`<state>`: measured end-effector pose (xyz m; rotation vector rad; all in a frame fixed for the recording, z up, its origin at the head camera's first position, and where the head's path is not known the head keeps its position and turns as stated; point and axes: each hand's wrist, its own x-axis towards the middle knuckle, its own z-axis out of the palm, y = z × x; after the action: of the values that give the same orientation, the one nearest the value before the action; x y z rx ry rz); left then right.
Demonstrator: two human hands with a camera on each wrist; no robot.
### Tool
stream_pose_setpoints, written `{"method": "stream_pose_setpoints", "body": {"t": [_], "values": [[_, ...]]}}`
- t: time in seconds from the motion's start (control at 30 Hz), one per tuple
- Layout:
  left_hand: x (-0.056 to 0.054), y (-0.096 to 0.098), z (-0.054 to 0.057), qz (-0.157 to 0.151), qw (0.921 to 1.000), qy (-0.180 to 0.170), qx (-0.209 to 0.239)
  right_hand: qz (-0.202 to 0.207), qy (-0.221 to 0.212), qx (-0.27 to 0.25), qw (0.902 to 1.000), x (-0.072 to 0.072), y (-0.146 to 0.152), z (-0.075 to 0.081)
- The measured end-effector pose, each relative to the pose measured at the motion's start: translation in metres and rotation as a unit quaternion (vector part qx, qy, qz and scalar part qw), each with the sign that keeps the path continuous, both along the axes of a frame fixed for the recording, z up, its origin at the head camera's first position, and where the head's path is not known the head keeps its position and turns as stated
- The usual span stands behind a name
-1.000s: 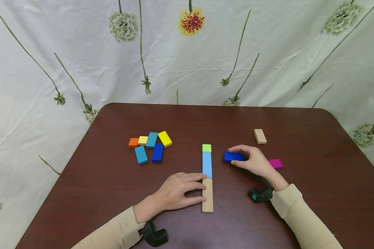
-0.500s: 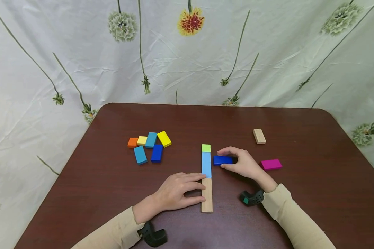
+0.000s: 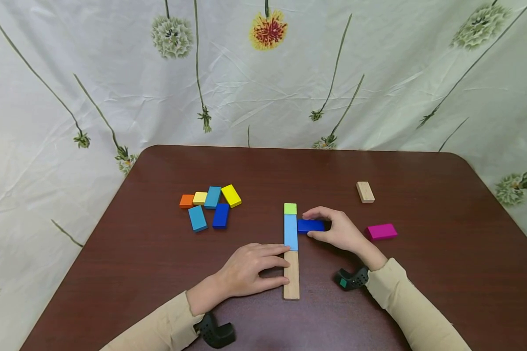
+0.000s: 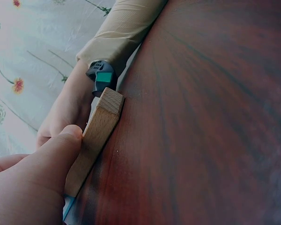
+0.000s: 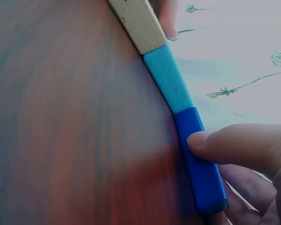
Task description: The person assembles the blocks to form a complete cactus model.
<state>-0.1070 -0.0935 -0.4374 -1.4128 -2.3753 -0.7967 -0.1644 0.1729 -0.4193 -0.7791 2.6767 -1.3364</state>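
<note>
In the head view, a row of wooden blocks lies lengthwise mid-table: a plain wood block (image 3: 292, 280) nearest, a light blue block (image 3: 291, 229) beyond it, and a green block (image 3: 290, 208) at the far end. My left hand (image 3: 250, 270) lies along the row's left side, fingers extended, fingertips touching the plain and light blue blocks; its thumb (image 4: 68, 140) rests against the plain block in the left wrist view. My right hand (image 3: 338, 231) pinches a dark blue block (image 3: 311, 226) between thumb and fingers. That block sits crosswise, its left end against the light blue block's right side.
On the brown table (image 3: 158, 273), a cluster with an orange block (image 3: 186, 201), a yellow block (image 3: 231, 195), another dark blue block (image 3: 221, 216) and several more lies left. A magenta block (image 3: 381, 231) and a loose plain block (image 3: 365, 192) are at right. Flowered cloth (image 3: 263, 87) hangs behind.
My right hand has slid the dark blue block leftward, from a gap away to right against the light blue block. The magenta block has come into full view. My left hand has stayed put.
</note>
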Motion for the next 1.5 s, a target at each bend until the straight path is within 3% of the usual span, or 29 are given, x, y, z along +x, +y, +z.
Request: {"method": "stream_pose_setpoints", "body": {"t": [0.47, 0.67, 1.0, 1.13, 1.27, 1.5], "values": [[-0.001, 0.000, 0.001, 0.000, 1.0000, -0.004, 0.000, 0.003, -0.002, -0.001, 1.0000, -0.001, 0.001, 0.002], [0.000, 0.001, 0.000, -0.001, 1.0000, 0.004, 0.002, -0.006, 0.001, 0.005, 1.0000, -0.002, 0.012, 0.012], [-0.001, 0.002, -0.001, 0.001, 1.0000, 0.008, 0.004, -0.029, -0.031, 0.012, 0.9990, -0.007, 0.047, 0.033], [0.000, 0.001, -0.001, 0.003, 1.0000, 0.009, 0.004, -0.063, -0.039, 0.005, 0.9972, -0.008, 0.061, 0.039], [0.000, 0.001, 0.000, 0.006, 1.0000, 0.002, -0.001, -0.116, -0.017, -0.003, 0.9931, -0.011, 0.072, 0.042], [0.000, 0.001, 0.000, 0.006, 1.0000, 0.002, -0.003, -0.221, -0.004, -0.016, 0.9752, -0.015, 0.085, 0.037]]}}
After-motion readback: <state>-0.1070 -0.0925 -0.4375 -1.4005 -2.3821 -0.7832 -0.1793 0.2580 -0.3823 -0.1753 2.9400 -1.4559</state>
